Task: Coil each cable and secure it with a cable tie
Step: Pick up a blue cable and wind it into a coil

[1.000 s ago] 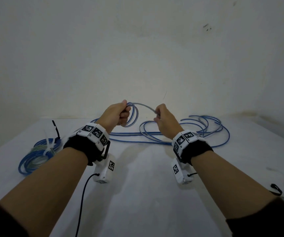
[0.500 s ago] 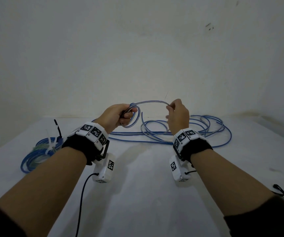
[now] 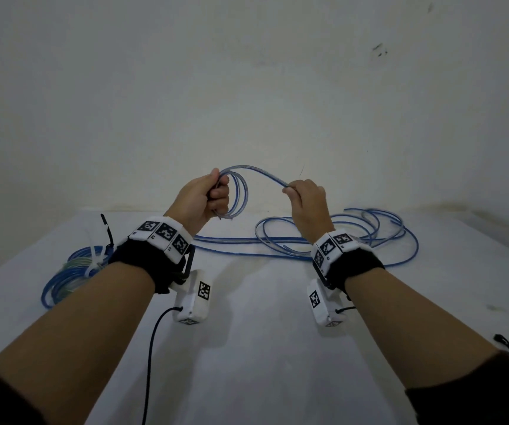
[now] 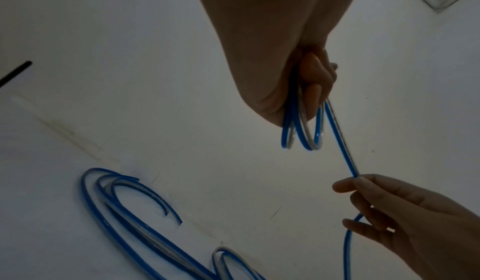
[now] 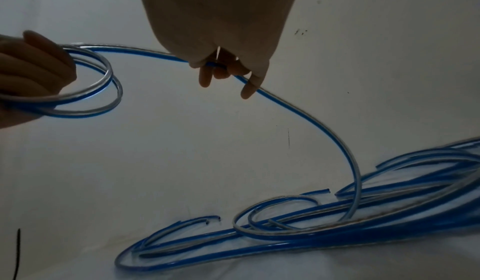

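Note:
A long blue-and-clear cable [image 3: 339, 237] lies in loose loops on the white table [image 3: 262, 348] behind my hands. My left hand [image 3: 207, 197] is raised and grips a small coil [image 3: 241, 194] of two or three turns of it; the coil [image 4: 303, 128] hangs below the fist in the left wrist view. From the coil a strand arches right to my right hand [image 3: 303, 197], which pinches the cable [image 5: 155, 54] between thumb and fingers. Below that hand the cable [image 5: 335, 137] drops to the pile.
A finished coil [image 3: 69, 271] bound with white cable ties lies at the table's left edge, a black tie [image 3: 107, 228] standing up beside it. More black ties [image 3: 504, 342] lie at the right edge. A wall rises just behind the table.
Both hands rose. The right hand swung out to the right and back toward the left hand, drawing a new strand of cable up from the pile; the left hand's coil gained size.

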The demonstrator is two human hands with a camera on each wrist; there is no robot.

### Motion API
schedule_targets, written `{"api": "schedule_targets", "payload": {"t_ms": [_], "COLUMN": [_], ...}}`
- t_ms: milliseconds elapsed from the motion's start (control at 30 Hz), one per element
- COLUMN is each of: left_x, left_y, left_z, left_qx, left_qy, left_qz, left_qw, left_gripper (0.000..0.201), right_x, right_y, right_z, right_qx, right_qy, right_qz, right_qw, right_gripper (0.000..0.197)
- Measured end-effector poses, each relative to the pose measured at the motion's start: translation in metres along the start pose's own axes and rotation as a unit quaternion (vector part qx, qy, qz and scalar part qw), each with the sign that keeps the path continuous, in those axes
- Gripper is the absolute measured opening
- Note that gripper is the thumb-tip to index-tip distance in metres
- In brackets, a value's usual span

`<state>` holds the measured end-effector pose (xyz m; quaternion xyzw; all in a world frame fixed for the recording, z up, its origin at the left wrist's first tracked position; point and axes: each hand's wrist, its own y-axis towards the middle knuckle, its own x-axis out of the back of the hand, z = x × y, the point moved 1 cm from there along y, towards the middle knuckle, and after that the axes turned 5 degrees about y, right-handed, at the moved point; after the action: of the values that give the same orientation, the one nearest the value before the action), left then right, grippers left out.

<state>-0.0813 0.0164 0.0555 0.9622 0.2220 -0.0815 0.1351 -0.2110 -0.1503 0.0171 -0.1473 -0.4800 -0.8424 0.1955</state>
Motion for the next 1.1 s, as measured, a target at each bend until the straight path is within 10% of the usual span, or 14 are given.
{"api": "schedule_targets", "payload": {"t_ms": [533,1100], "left_x": [0.019,0.018], "left_y": [-0.007,-0.004], "left_z": [-0.002,-0.012], "left_qx": [0.001,-0.048], "left_qy": [0.006,-0.157], "left_qz": [-0.084,-0.040], "left_qw": [0.996,0.986], "left_gripper": [0.040,0.033], "right_x": [-0.001,-0.033], "right_y": [0.002,-0.014], "right_z": [0.006,0.003], "right_qx": [-0.048,-0.093], "right_qy": [-0.072,-0.097], "right_qz": [-0.134,0.044], "right_qw": [0.987,0.990], "right_gripper": [0.014,0.015]}}
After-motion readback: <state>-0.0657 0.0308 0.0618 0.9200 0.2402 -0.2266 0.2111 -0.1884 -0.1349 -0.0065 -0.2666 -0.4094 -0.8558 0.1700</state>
